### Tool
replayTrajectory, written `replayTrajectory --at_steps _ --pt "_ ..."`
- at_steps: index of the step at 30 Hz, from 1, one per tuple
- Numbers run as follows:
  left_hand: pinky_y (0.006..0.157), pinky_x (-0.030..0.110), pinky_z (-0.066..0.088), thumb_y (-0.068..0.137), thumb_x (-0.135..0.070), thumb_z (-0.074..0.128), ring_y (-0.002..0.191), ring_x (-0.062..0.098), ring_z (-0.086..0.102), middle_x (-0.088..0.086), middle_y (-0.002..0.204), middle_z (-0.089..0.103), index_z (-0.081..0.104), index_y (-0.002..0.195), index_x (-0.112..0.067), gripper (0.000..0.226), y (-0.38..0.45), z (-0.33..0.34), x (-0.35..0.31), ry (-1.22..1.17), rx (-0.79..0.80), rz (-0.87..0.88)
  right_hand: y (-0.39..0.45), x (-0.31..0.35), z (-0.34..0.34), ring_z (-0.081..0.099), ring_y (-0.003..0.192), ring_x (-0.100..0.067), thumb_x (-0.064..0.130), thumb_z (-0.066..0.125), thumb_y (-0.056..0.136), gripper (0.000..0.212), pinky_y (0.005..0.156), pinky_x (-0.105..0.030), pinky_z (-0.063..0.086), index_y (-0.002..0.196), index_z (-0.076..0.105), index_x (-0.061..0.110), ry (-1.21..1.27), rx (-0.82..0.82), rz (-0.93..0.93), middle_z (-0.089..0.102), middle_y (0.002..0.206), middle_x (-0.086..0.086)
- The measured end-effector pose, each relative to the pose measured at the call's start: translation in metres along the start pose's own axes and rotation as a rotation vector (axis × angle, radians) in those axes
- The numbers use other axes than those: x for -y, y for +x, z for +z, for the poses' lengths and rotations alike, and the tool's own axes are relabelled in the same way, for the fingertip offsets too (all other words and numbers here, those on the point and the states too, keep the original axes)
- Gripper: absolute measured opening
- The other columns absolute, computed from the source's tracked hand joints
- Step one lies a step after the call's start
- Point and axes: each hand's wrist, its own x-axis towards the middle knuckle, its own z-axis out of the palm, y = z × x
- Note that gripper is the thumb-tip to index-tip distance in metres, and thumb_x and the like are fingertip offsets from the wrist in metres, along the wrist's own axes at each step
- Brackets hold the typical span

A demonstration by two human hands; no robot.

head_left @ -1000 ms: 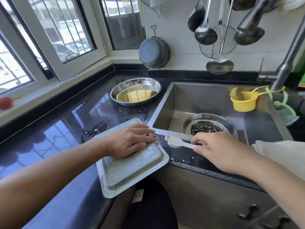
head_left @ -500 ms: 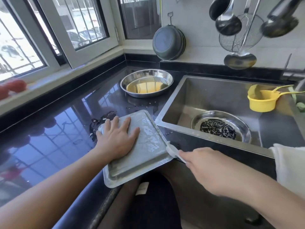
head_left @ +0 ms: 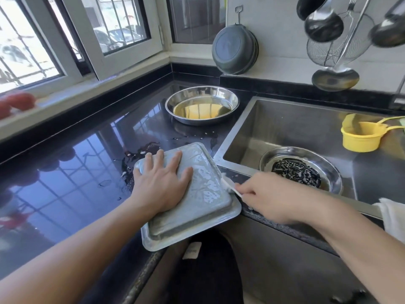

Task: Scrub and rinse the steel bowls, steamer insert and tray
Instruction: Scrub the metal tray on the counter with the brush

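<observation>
Steel tray lies under flat left hand; right hand grips brush at its edge

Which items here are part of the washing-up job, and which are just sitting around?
In the job:
- tray, upside down, pressed by the left hand
- white brush, gripped by the right hand
- steel bowl on the counter
- steel bowl in the sink, holding the perforated insert

Lying about:
- yellow scoop
- hanging ladles
- wire strainer
- grey pan

bright window daylight, countertop glare
</observation>
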Motion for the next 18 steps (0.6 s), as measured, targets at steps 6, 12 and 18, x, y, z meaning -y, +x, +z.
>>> replayTrajectory --at_steps 6,12,18 --pt "0.125 0.062 0.006 0.096 -0.075 0.011 0.159 0.029 -0.002 0.002 0.172 0.007 0.011 0.161 -0.045 0.072 0.002 0.004 -0.002 -0.003 -0.029 0.024 -0.026 -0.003 -0.002 0.038 0.052 -0.011 0.024 0.039 0.105 0.029 0.046 -0.025 0.029 0.108 0.067 0.018 -0.019 0.069 0.033 0.049 0.061 0.007" --pt "0.124 0.063 0.008 0.095 -0.076 0.011 0.159 0.028 -0.003 0.002 0.173 0.006 0.011 0.16 -0.047 0.071 0.001 0.002 -0.002 -0.009 -0.021 0.0 0.033 0.016 -0.002 0.051 0.079 -0.019 0.013 0.035 0.105 0.038 0.072 -0.03 0.045 0.131 0.062 0.015 0.113 -0.108 0.07 0.064 0.106 -0.009" --pt "0.122 0.066 0.008 0.093 -0.079 0.01 0.159 0.031 -0.002 0.003 0.173 0.008 0.011 0.161 -0.045 0.076 0.005 0.004 -0.002 -0.02 -0.021 -0.02 -0.041 -0.012 0.014 0.036 0.044 -0.008 0.033 0.042 0.105 0.037 0.045 -0.018 0.031 0.136 0.057 0.047 0.115 -0.036 0.033 0.045 0.05 0.011"
